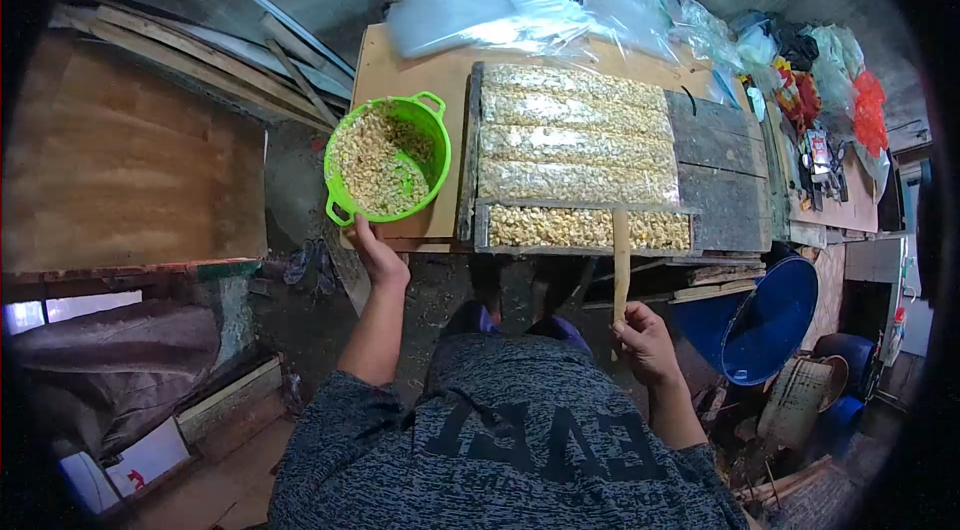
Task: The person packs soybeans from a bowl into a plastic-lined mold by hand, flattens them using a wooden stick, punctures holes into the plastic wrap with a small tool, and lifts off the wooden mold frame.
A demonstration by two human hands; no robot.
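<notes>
My left hand (pixel 378 255) grips the lower handle of a green basin (pixel 441 145), which is tilted and holds pale, crumbly pieces (pixel 372 162). In my right hand (pixel 645 338) is a flat wooden stick (pixel 621 270), held upright by its lower part. The stick's far end reaches the front edge of a wooden frame (pixel 483 228). Inside that frame lies a strip of yellowish pieces (pixel 550 227). Behind it, several rows of similar pieces under clear plastic (pixel 575 142) lie side by side on a dark board (pixel 718 160).
Clear plastic sheets (pixel 450 15) lie at the table's back. Bags (pixel 840 55) and small items stand to the right. Wood planks (pixel 200 55) lean at the left beside a brown board (pixel 130 150). A blue barrel (pixel 770 320) is at the lower right.
</notes>
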